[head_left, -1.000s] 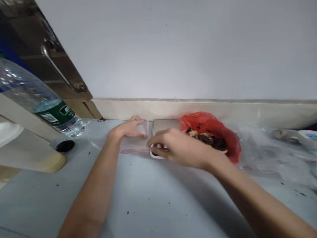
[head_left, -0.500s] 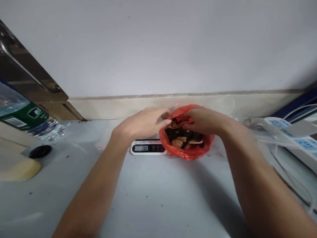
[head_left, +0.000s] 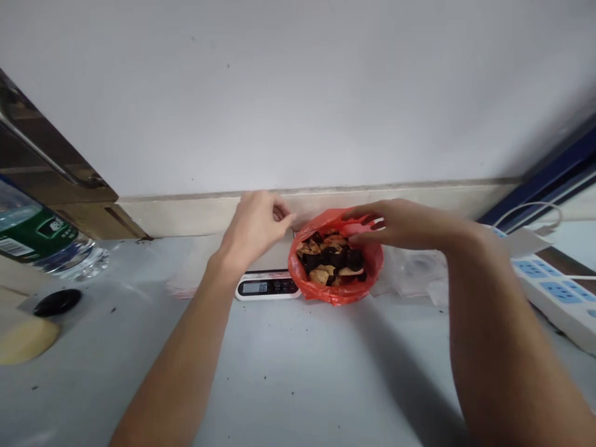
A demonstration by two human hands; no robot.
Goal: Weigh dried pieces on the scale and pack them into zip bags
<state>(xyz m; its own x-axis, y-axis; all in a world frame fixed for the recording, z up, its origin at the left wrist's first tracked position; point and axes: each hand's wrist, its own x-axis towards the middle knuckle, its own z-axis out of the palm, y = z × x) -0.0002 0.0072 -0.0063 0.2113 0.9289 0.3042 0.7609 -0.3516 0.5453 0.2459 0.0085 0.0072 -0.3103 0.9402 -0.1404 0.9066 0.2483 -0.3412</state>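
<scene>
A red plastic bag, its mouth spread wide, holds dried brown and black pieces that look like dried peel or herbs. Beside it on the left is a white digital scale with a lit display; the bag hides its right end. My left hand is above the scale, left of the bag, fingers curled in against the thumb; whatever they may hold is hidden. Over the bag's right rim, my right hand has its fingers stretched and apart, holding nothing.
Clear plastic bags lie right of the red bag, beside a white power strip. On the left are a green-labelled water bottle, a black lid and a pale yellow round thing. A wall closes off the back.
My right hand has come up out of the dried pieces and opened over the bag's rim. My left hand has drawn away from the bag, its fingers curling. The view has shifted slightly.
</scene>
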